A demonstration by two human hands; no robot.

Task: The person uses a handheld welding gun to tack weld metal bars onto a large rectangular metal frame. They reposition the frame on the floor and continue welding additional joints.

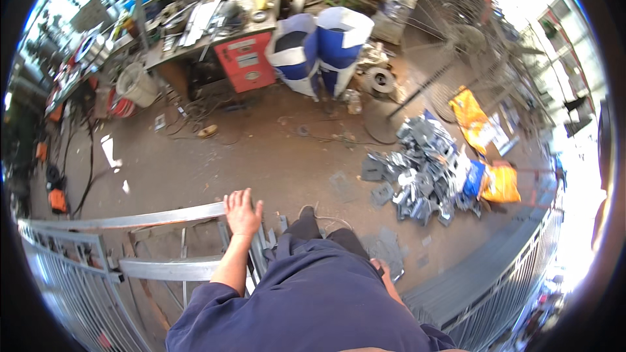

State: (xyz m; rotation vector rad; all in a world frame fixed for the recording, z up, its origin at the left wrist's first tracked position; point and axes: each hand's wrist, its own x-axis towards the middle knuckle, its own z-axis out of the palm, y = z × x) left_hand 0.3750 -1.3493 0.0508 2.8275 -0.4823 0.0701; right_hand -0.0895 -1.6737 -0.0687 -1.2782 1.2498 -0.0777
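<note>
My left hand (242,215) rests with its fingers spread on the end of a long metal bar (146,217), left of my legs. A second metal bar (171,269) lies nearer my body, beneath my left forearm. Barred metal frames (88,274) stand at the lower left, and narrow metal lengths (261,249) lie close beside my left leg. My right hand (384,271) hangs low by my right hip, partly hidden by my shirt; whether it holds anything does not show. Thin grey metal pieces (386,249) lie on the floor near it.
A heap of metal offcuts (425,171) lies on the floor to the right, beside orange bags (501,183). A pedestal fan (464,41) stands behind it. Ahead are a cluttered workbench (195,41), blue-and-white sacks (342,49) and loose cables (195,112). Long metal stock (484,259) lies at the lower right.
</note>
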